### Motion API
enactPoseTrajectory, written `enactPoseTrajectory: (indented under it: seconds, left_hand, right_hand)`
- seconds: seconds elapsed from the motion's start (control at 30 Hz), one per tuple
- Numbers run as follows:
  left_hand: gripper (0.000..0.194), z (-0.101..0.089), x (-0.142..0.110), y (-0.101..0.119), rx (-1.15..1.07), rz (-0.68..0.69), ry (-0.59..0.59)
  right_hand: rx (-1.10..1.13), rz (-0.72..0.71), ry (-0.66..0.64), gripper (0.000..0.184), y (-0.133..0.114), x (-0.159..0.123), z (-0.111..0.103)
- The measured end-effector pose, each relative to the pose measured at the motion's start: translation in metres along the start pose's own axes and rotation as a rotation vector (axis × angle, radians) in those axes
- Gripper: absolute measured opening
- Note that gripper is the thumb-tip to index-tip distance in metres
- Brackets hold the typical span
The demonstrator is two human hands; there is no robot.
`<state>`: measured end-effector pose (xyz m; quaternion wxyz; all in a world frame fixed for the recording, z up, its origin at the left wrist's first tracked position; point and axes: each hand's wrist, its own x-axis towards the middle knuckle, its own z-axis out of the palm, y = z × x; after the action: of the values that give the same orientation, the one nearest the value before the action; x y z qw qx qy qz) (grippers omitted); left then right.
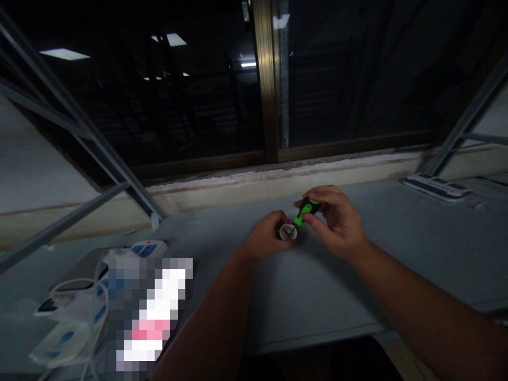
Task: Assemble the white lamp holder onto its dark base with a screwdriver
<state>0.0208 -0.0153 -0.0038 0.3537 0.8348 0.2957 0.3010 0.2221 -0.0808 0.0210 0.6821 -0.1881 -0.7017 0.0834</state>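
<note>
My left hand is wrapped round a small, round, pale fitting with a hollow open end, held just above the grey table. Its exact kind does not show. In my right hand is a screwdriver with a green and black handle, gripped between thumb and fingers. The screwdriver slants down to the left, and its thin shaft reaches into the fitting's open end. Where the tip rests inside cannot be made out.
White power strips with cables lie on the left, beside a pixelated object. Another power strip sits at the back right. Metal frame posts rise at both sides, and a dark window stands behind the table.
</note>
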Motion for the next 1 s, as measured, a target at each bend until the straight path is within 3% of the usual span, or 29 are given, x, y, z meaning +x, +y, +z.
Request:
enactPoseTrajectory:
  seconds: [0.13,0.2,0.27,0.33,0.4,0.47,0.67,0.73,0.87,1.0]
  left_hand:
    - [0.038,-0.003,0.000,-0.002,0.278,0.088,0.052]
    - [0.036,-0.004,0.001,-0.004,0.334,0.051,0.064]
    - [0.033,-0.004,0.000,-0.007,0.330,-0.011,0.070]
    - [0.032,-0.004,0.000,-0.011,0.274,-0.083,0.086]
    - [0.034,-0.005,0.000,-0.016,0.197,-0.145,0.142]
    - [0.043,-0.005,0.002,-0.020,0.119,-0.181,0.235]
    - [0.068,-0.009,0.011,-0.022,-0.085,-0.165,0.481]
    - [0.058,-0.009,0.013,-0.018,-0.099,-0.094,0.512]
    - [0.018,-0.008,0.010,-0.009,0.068,-0.005,0.510]
    - [0.019,-0.006,0.008,-0.011,0.154,0.059,0.506]
  right_hand:
    - [0.164,0.040,0.270,0.029,-0.005,0.008,-0.015]
    - [0.080,0.123,0.233,0.026,-0.007,0.012,-0.028]
    - [-0.160,0.311,-0.039,0.025,-0.005,0.015,-0.043]
    - [-0.391,0.520,-0.491,0.021,0.002,0.014,-0.055]
    - [-0.461,0.674,-0.922,0.015,0.011,0.010,-0.064]
    - [-0.422,0.751,-1.140,0.013,0.019,0.006,-0.067]
    - [-0.395,0.750,-1.193,0.020,0.022,-0.001,-0.049]
    - [-0.433,0.723,-1.193,0.016,0.021,-0.003,-0.042]
    - [-0.468,0.669,-1.191,0.009,0.019,-0.006,-0.034]
    - [-0.465,0.636,-1.205,0.009,0.019,-0.008,-0.030]
